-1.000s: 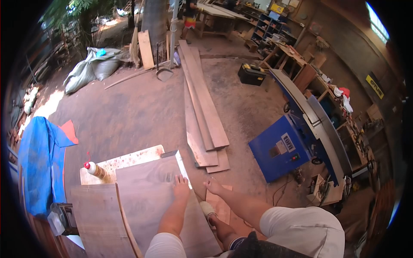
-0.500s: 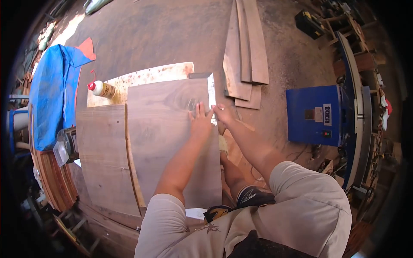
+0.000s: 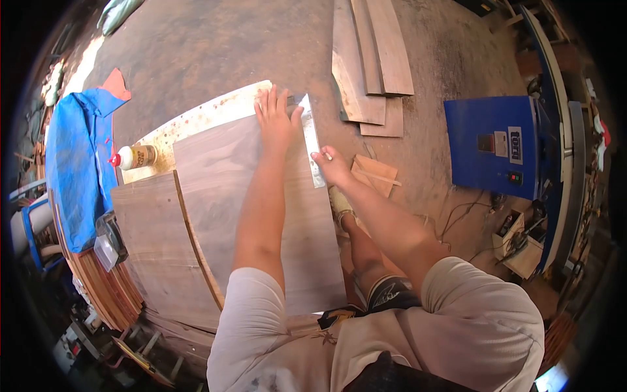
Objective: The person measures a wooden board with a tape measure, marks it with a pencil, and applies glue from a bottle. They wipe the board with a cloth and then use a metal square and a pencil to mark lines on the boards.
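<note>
A wide wooden panel (image 3: 222, 170) lies beneath my forearms. Along its right edge rests the metal blade of a square (image 3: 311, 144), whose darker stock lies at the panel's far end. My left hand (image 3: 277, 121) is at that far end, fingers spread, with the thumb near the square's corner. My right hand (image 3: 332, 164) is closed beside the blade on a thin, light-coloured stick like a pencil, its tip showing above the fingers. To the left lies a second panel (image 3: 153, 242).
A glue bottle (image 3: 137, 157) lies on a stained white board (image 3: 196, 117). Planks (image 3: 372, 59) are on the floor ahead. A blue machine (image 3: 490, 147) stands at the right, a blue tarp (image 3: 78, 163) at the left. Wood offcuts (image 3: 375, 173) lie near my foot.
My left hand has moved away from my right hand to the panel's far end, by the square's corner. My right hand remains beside the blade. The camera view has shifted and turned somewhat.
</note>
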Available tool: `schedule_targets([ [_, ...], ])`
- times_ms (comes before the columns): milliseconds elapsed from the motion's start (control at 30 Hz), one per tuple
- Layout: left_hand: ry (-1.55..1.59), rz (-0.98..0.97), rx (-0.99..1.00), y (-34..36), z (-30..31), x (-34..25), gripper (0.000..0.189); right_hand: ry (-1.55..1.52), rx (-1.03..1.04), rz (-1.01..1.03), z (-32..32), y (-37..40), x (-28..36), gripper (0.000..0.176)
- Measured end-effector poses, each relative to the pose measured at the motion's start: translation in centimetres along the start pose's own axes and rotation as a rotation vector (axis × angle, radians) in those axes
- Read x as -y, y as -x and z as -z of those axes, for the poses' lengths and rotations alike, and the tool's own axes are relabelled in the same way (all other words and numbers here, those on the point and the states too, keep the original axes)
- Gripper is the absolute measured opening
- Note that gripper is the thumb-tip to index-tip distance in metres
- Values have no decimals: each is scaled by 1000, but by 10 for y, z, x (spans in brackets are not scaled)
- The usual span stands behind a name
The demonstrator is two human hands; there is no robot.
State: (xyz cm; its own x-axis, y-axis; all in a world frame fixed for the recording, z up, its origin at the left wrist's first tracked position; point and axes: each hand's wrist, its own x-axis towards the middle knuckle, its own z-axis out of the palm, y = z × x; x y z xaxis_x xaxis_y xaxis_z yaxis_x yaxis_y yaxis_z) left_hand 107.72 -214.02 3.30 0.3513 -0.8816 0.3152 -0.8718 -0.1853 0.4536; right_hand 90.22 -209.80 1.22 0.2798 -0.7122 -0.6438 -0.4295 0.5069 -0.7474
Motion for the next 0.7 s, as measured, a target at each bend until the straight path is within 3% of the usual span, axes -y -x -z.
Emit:
schedule_targets([
  [67,-38,-25,-35,-8,-8,2,48,-15,5,5,-1,-3,-5,25],
  [133,-126,-29,189,-11,-11,1,47,-30,11,6,-2,-5,-7,26],
  [300,-124,-56,172,-6,-14,4,46,-8,-23,103,-8,-15,-28,24],
  [467,-113,-108,153,-8,-14,8,46,-19,-34,52,-6,-6,-15,29],
  [700,-74,-174,256,-8,0,11,63,28,-56,78,-4,-3,-11,29],
])
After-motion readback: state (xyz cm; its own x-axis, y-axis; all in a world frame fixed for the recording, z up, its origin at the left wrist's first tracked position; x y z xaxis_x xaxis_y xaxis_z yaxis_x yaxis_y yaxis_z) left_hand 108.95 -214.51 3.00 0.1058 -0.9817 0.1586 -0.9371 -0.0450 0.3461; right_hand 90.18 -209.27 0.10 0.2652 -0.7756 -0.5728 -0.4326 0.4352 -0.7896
